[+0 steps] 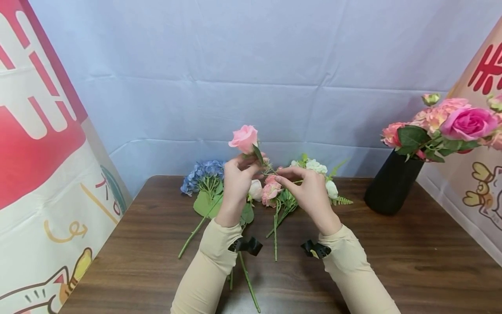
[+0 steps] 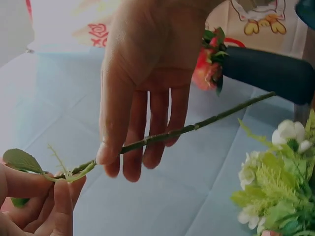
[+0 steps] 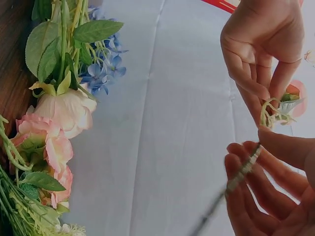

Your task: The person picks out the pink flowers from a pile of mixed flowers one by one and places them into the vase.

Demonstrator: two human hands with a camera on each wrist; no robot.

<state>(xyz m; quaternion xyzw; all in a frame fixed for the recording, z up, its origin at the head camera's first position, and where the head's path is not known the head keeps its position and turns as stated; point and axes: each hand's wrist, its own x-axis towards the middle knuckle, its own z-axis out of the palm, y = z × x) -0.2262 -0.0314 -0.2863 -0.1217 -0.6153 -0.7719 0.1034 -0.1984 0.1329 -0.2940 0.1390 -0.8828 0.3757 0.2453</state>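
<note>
A pink rose (image 1: pixel 244 138) is held above the table, its blossom up and to the left. My left hand (image 1: pixel 240 176) pinches its stem just below the blossom. Further along, my right hand (image 1: pixel 310 189) pinches the same green stem (image 2: pixel 197 125) between thumb and fingertips. In the left wrist view the stem's bare end sticks out past the right hand's fingers. Small leafy sprigs (image 3: pixel 275 113) sit on the stem between both hands. Most of the blossom is hidden in the left wrist view.
Behind and below the hands lie a blue hydrangea (image 1: pixel 204 174), a pale rose (image 3: pixel 69 110), pink flowers (image 1: pixel 270 192) and white flowers (image 1: pixel 316 166) on the wooden table (image 1: pixel 149 261). A black vase (image 1: pixel 392 187) at right holds several pink blooms (image 1: pixel 468 123).
</note>
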